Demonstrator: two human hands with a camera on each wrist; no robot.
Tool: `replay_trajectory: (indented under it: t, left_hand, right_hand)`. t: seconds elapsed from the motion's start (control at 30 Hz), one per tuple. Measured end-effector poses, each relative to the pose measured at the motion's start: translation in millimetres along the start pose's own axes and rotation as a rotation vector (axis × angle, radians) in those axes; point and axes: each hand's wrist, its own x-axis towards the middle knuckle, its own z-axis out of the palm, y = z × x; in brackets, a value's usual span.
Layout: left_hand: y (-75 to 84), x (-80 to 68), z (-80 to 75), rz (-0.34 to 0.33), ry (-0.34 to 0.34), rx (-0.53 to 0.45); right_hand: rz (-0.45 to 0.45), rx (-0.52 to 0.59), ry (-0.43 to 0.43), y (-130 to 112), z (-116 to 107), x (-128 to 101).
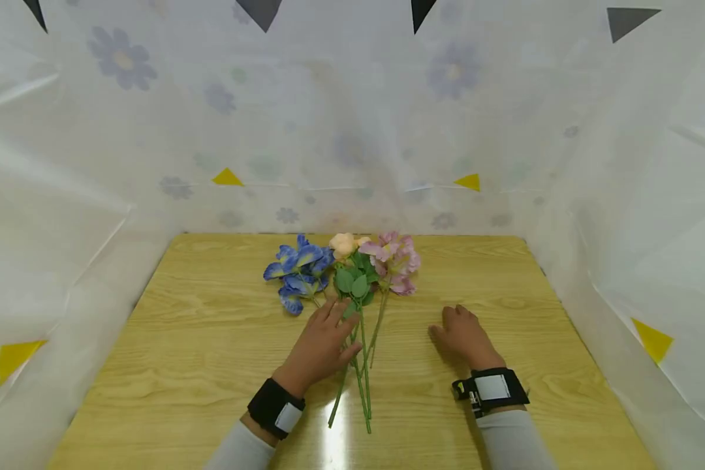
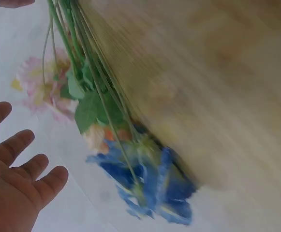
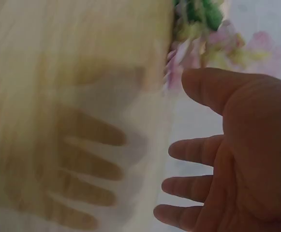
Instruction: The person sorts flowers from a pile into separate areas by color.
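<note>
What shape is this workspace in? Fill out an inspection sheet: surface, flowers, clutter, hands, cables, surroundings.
Surface: wood-grain table, with a bright reflection near the stem ends.
Flowers: blue flowers, peach flowers and pink flowers lie left to right; green stems point toward the person, some crossing.
Clutter: nothing seen.
Hands: left hand is over the stems, gripping nothing, contact unclear; right hand is right of the flowers, holding nothing. Both wrists wear black straps.
Cables: nothing seen.
Surroundings: pale floral sheeting with yellow triangles and dark triangles.
</note>
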Motion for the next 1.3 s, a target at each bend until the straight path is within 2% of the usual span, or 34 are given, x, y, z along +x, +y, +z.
replay_trajectory:
  t: [0.17, 0.27, 0.4, 0.47, 0.6, 0.7, 1.0, 1.13, 1.3]
  left_hand:
    - [5.7, 15.3, 7.2, 0.117, -0.093, 0.111]
    - [7.2, 24.7, 13.3, 0.182, -0.156, 0.177]
    - [8.0, 30.5, 24.9, 0.249, -0.263, 0.203]
    - [7.6, 29.9, 28.8, 0.255, -0.307, 0.203]
    - [1.9, 25.7, 31.1, 0.212, -0.358, 0.218]
    - [-5.7, 22.0, 31.3, 0.18, -0.378, 0.204]
    - [-38.8, 6.7, 29.3, 0.179, -0.371, 0.11]
    - [-60.0, -7.8, 20.4, 0.187, -0.374, 0.075]
    - [-89.2, -32.7, 11.0, 0.198, -0.358, 0.055]
  right_hand:
    - [0.002, 0.036, -0.059, 1.7, 8.5, 0.4]
    - [0.014, 0.032, -0.065, -1.7, 9.5, 0.8]
    - [0.015, 0.024, -0.045, -4.7, 10.7, 1.1]
    - [0.014, 0.028, -0.036, -5.6, 12.3, 1.0]
    - [0.004, 0.035, -0.02, -7.6, 15.9, 0.9]
    - [-0.011, 0.022, 0.003, -8.3, 17.6, 1.3]
    - [0.013, 0.019, -0.008, -4.0, 17.8, 2.2]
    - [0.022, 0.031, -0.015, -2.5, 17.6, 2.4]
    - [0.021, 0.036, -0.013, -2.4, 17.0, 1.0]
